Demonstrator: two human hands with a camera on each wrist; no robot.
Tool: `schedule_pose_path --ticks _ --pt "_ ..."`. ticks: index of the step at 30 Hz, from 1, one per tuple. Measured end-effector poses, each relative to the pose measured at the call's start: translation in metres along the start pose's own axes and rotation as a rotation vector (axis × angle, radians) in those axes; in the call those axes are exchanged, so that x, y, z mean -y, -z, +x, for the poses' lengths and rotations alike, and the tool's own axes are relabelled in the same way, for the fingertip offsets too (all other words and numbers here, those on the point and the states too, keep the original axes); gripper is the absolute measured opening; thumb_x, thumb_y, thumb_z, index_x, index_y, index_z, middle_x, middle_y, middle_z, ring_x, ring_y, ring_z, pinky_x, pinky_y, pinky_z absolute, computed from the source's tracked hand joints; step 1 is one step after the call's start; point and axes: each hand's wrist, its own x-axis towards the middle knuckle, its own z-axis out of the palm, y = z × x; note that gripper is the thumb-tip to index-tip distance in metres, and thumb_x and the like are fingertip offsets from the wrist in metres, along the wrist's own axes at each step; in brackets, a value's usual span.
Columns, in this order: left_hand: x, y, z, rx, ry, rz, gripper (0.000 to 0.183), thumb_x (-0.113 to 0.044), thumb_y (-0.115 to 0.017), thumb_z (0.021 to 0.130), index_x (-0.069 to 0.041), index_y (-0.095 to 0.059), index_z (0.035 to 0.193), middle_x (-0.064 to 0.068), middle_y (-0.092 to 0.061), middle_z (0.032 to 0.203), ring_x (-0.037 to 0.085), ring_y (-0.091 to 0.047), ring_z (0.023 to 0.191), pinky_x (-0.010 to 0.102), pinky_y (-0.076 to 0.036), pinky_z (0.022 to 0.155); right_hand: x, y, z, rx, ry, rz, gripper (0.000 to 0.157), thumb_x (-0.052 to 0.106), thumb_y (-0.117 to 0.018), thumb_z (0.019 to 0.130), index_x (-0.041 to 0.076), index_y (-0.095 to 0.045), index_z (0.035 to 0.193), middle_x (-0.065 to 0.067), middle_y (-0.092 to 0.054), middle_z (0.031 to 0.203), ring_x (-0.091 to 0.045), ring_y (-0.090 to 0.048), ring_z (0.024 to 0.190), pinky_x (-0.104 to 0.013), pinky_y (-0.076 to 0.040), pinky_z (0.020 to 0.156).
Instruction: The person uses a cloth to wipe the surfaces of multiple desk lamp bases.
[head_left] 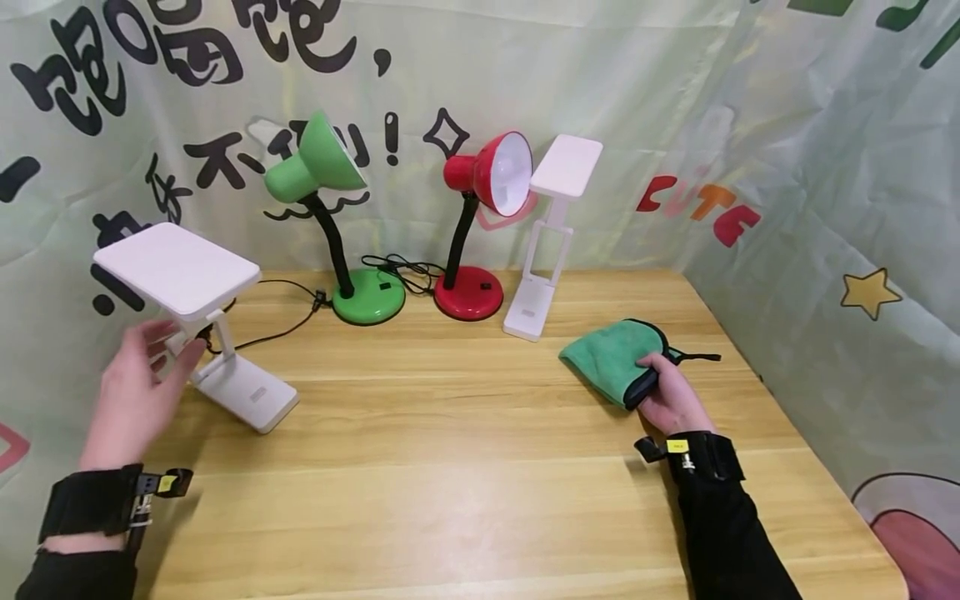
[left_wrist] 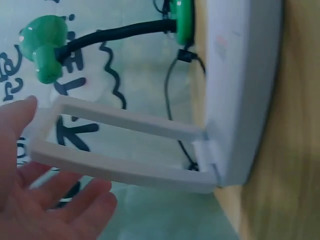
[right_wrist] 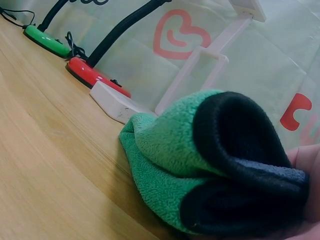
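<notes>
At the left, my left hand is beside the stem of a white folding desk lamp. In the left wrist view, the thumb and the loosely bent fingers lie either side of the upper end of the stem's frame. The lamp stands on its base with its flat head level above that hand. My right hand pinches a folded green cleaning cloth by its black edge, low over the table's right side. The right wrist view shows the cloth bunched into two folds; most of the hand is hidden there.
Along the back of the wooden table stand a green lamp, a red lamp and a second white folding lamp. Black cords lie between them. A printed curtain hangs behind and on both sides.
</notes>
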Motion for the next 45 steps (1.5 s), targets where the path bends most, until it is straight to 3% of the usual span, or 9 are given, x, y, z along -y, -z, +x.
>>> schedule_pose_path --ticks 6,8,14,18,22,29,35,39,45 --pt "0.01 -0.004 0.003 -0.001 -0.142 0.053 0.051 -0.042 -0.034 0.106 -0.012 -0.041 0.147 0.028 -0.059 0.114 0.044 -0.055 0.102 0.057 -0.043 0.075 -0.001 0.002 0.001 0.021 0.007 -0.013 0.06 0.016 -0.044 0.102 0.029 -0.005 0.145 0.017 -0.022 0.132 0.0 -0.028 0.124 -0.018 -0.038 0.098" --pt "0.009 -0.004 0.004 -0.008 -0.163 0.036 0.049 -0.039 -0.033 0.107 -0.01 -0.044 0.145 0.03 -0.058 0.126 0.05 -0.053 0.115 0.066 -0.039 0.083 -0.001 0.003 0.001 0.03 0.01 -0.023 0.057 0.016 -0.044 0.103 0.028 -0.007 0.145 0.016 -0.024 0.133 0.0 -0.03 0.123 -0.019 -0.04 0.097" --pt "-0.007 -0.014 0.003 0.022 -0.187 0.026 0.048 -0.04 -0.036 0.106 -0.012 -0.047 0.143 0.027 -0.061 0.126 0.046 -0.056 0.112 0.064 -0.042 0.081 0.001 0.003 0.001 0.042 0.012 -0.027 0.056 0.016 -0.042 0.103 0.028 -0.006 0.145 0.014 -0.025 0.133 -0.002 -0.031 0.124 -0.02 -0.042 0.095" --pt "-0.026 -0.031 0.003 0.051 -0.236 0.046 0.046 -0.04 -0.037 0.106 -0.011 -0.051 0.139 0.022 -0.066 0.115 0.034 -0.06 0.095 0.046 -0.047 0.071 0.002 0.004 0.0 0.034 0.008 -0.028 0.06 0.016 -0.042 0.103 0.028 -0.003 0.147 0.015 -0.024 0.133 -0.001 -0.029 0.124 -0.02 -0.041 0.096" --pt "-0.05 -0.051 0.004 0.113 -0.279 0.046 0.045 -0.043 -0.037 0.106 -0.01 -0.054 0.131 0.016 -0.065 0.095 0.024 -0.054 0.076 0.031 -0.041 0.061 0.002 0.004 0.001 0.027 0.008 -0.039 0.06 0.016 -0.041 0.103 0.027 -0.003 0.148 0.015 -0.024 0.133 -0.001 -0.03 0.125 -0.019 -0.041 0.096" --pt "-0.09 -0.089 0.006 0.232 -0.325 -0.042 0.047 -0.044 -0.035 0.106 -0.012 -0.051 0.136 0.017 -0.069 0.108 0.027 -0.064 0.086 0.042 -0.05 0.071 0.002 0.003 0.001 0.031 0.012 -0.035 0.063 0.014 -0.042 0.103 0.028 -0.001 0.149 0.015 -0.024 0.135 -0.001 -0.029 0.126 -0.019 -0.04 0.097" --pt "-0.125 -0.128 0.012 0.315 -0.4 -0.129 0.042 -0.045 -0.037 0.105 -0.019 -0.054 0.133 0.01 -0.069 0.104 0.021 -0.063 0.079 0.037 -0.053 0.068 0.001 0.003 0.002 0.028 0.015 -0.046 0.058 0.014 -0.041 0.103 0.027 -0.005 0.147 0.014 -0.026 0.133 -0.002 -0.033 0.123 -0.02 -0.041 0.096" --pt "-0.151 -0.154 0.014 0.381 -0.432 -0.186 0.037 -0.043 -0.038 0.105 -0.022 -0.056 0.129 0.002 -0.067 0.113 0.017 -0.063 0.094 0.038 -0.053 0.082 0.001 0.002 0.001 0.015 0.02 -0.045 0.059 0.013 -0.04 0.103 0.027 -0.004 0.148 0.014 -0.028 0.133 -0.002 -0.034 0.123 -0.02 -0.041 0.097" --pt "-0.187 -0.184 0.018 0.495 -0.472 -0.194 0.034 -0.047 -0.034 0.105 -0.026 -0.053 0.124 -0.004 -0.059 0.109 0.018 -0.056 0.094 0.036 -0.047 0.08 0.0 -0.002 -0.001 -0.001 0.019 -0.028 0.06 0.017 -0.043 0.103 0.027 -0.005 0.149 0.014 -0.028 0.134 -0.002 -0.031 0.126 -0.02 -0.04 0.098"
